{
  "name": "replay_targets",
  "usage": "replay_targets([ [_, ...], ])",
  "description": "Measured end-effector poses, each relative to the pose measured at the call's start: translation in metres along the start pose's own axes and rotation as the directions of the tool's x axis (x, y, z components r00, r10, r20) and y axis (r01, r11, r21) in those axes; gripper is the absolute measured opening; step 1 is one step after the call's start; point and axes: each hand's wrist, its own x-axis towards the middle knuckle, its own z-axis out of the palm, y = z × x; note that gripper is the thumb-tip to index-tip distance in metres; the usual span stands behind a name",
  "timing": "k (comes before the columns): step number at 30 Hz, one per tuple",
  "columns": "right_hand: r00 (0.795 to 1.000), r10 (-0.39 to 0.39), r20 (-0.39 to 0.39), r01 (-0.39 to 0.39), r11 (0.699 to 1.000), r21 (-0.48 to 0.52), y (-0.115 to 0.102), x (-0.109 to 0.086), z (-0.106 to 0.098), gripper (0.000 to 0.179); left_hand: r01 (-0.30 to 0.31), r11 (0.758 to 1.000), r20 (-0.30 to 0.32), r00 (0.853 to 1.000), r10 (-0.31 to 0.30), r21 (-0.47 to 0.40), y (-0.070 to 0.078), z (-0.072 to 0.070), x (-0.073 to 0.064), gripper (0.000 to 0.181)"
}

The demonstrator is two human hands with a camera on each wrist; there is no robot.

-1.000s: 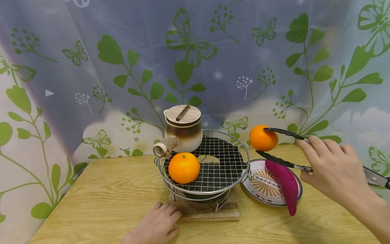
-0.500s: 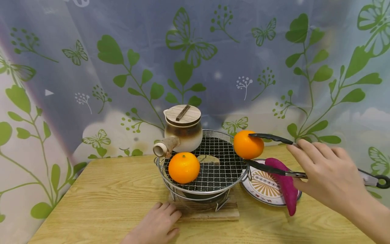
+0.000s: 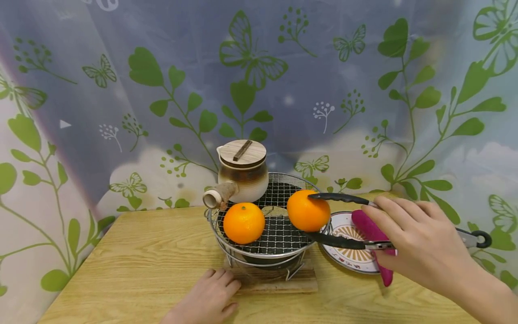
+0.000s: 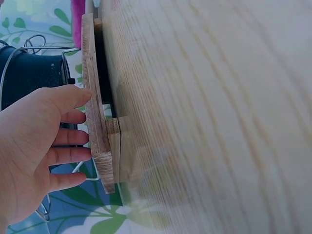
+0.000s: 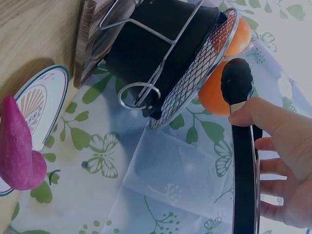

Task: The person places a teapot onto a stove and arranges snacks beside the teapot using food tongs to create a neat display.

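Observation:
My right hand (image 3: pixel 421 245) grips a pair of tongs (image 3: pixel 344 241) with black tips and steel arms. Between the tips is an orange (image 3: pixel 309 210), over the right side of the round wire grill rack (image 3: pixel 265 255). In the right wrist view this orange (image 5: pixel 214 92) is right at the mesh, partly behind the tongs. Another orange (image 3: pixel 244 223) sits on the front left of the rack. My left hand (image 3: pixel 208 297) rests at the stove's wooden board (image 3: pixel 279 286); in the left wrist view its fairly straight fingers touch the board's edge (image 4: pixel 95 107).
A brown-and-cream pot (image 3: pixel 243 180) with a wooden lid and side handle stands at the rack's back left. Under the mesh is a black stove body (image 5: pixel 141 53). To the right, a patterned plate (image 3: pixel 337 258) bears a purple sweet potato (image 3: pixel 370 225). A printed curtain (image 3: pixel 162 27) hangs behind.
My right hand has carried the orange in the tongs left and down, from above the plate to over the rack's right side. The left hand has stayed in place.

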Motion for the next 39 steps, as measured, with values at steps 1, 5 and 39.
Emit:
replay_targets([
  [1,1.0,-0.002,-0.001,0.002,1.0,0.009,-0.001,0.0,0.0,0.061,0.0,1.0,-0.005,1.0,0.0,0.001,0.0,0.0,0.0,0.026],
  [5,1.0,-0.015,0.0,0.015,0.999,0.037,-0.004,0.002,0.001,0.058,0.0,1.0,-0.009,1.0,0.0,0.003,0.0,0.001,0.0,0.026],
  [39,0.997,-0.072,0.032,0.069,0.993,0.101,-0.011,0.011,0.007,0.052,0.016,1.0,-0.033,0.999,-0.016,0.008,0.001,0.002,-0.002,0.027],
])
